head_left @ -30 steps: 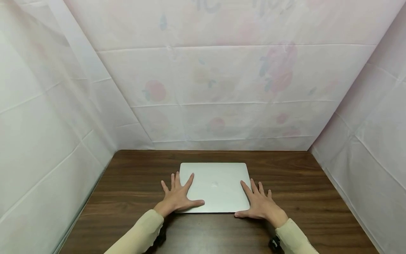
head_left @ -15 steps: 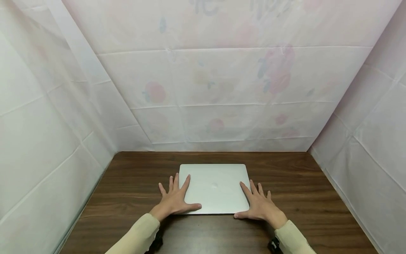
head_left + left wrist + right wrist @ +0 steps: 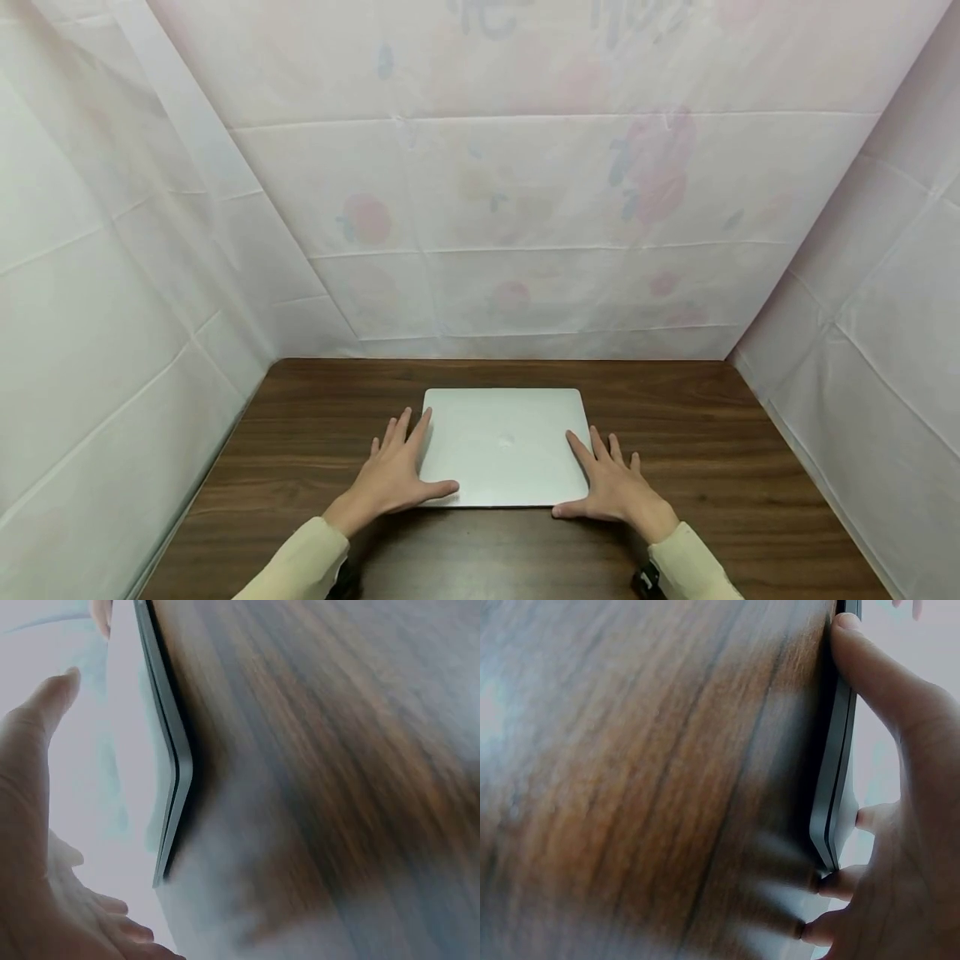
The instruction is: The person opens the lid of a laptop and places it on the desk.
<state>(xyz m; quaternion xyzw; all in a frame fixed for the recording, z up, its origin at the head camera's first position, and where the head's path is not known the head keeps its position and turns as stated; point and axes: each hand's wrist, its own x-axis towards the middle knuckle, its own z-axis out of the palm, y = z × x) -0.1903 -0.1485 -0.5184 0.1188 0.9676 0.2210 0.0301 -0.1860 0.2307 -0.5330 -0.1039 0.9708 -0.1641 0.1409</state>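
Note:
A closed silver laptop [image 3: 506,454] lies flat on the dark wood table, a faint logo in the middle of its lid. At its left side is my left hand [image 3: 384,479], fingers spread, with thumb and index finger overlapping the lid's edge in the head view. The left wrist view shows that thumb [image 3: 56,697] straight above the lid, apart from the front edge. My right hand [image 3: 617,487] spreads at the front right corner. Its thumb [image 3: 870,664] touches the front edge, its index finger rests at the lid's right margin, and the other fingers reach onto the table.
The wood-grain table [image 3: 315,417] extends around the laptop on every side. White printed cloth [image 3: 480,183] hangs behind it, and pale cloth walls stand at the left [image 3: 112,350] and right [image 3: 892,350]. Dark bands with devices sit at both wrists.
My left hand has drawn back leftward off the lid toward its left edge, its fingers coming closer together. The right hand and the laptop stay nearly in place.

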